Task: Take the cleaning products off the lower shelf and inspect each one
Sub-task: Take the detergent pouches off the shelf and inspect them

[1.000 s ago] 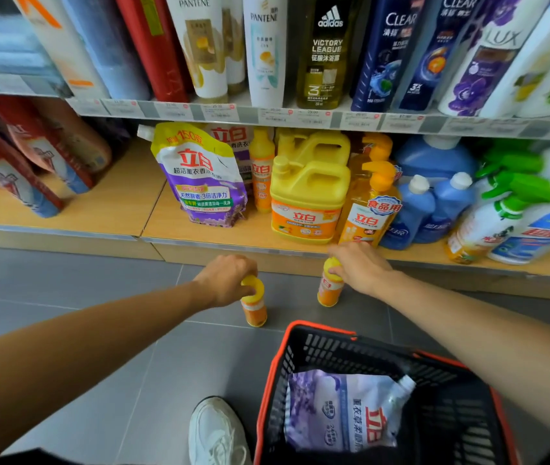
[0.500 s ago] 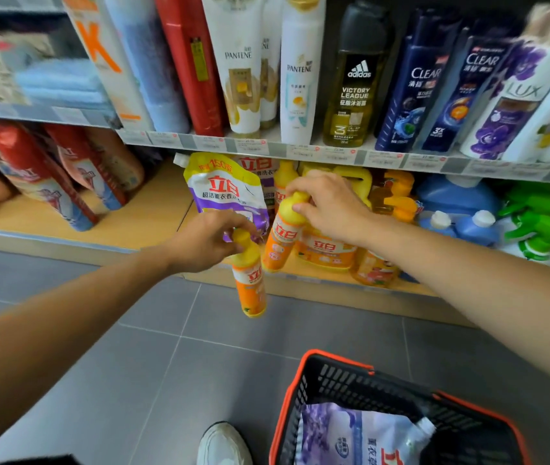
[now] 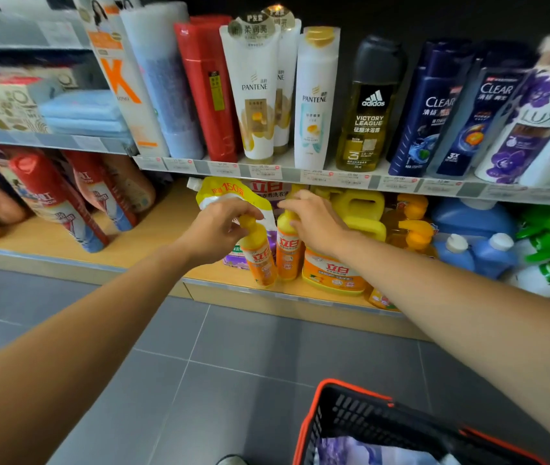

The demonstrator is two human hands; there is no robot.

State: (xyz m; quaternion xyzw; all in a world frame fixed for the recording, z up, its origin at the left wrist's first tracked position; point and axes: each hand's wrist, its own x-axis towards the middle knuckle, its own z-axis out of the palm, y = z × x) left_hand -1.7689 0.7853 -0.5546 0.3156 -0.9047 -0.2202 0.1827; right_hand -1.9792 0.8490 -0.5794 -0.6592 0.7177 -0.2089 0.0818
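Bottles, two, orange with yellow caps, are each gripped at the cap: the left hand (image 3: 216, 226) has its fingers curled round the left bottle (image 3: 262, 263), the right hand (image 3: 317, 223) likewise on the right bottle (image 3: 287, 253). Each body hangs below its fingers, long axis near upright, the left one leaning base-rightward. Whether the bases touch the lower shelf (image 3: 153, 236) cannot be confirmed. A yellow jug (image 3: 334, 273) stands just right of the right fingers. Judgement: withdrawal toward the person looks unobstructed.
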